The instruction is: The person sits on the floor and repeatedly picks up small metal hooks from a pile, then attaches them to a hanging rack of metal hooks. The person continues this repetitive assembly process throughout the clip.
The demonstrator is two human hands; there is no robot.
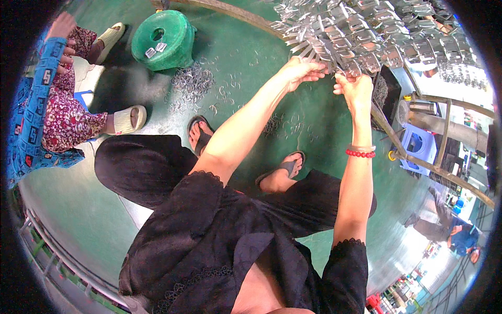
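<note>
My left hand is at the near edge of a dense hanging mass of shiny metal buckles. Its fingers are bent and pressed together beside thin, flat metal strips that fan out there. Just to the right, my right hand is closed in a pinch below the lowest buckles, a red bead bracelet on its wrist. What either set of fingertips grips is too small to make out. The two hands are a short gap apart.
Small metal rings lie piled and scattered on the green floor. A green round stool bears two small metal buckles. At the left sits a person in a blue patterned sleeve. A wooden frame and a blue plastic stool stand right.
</note>
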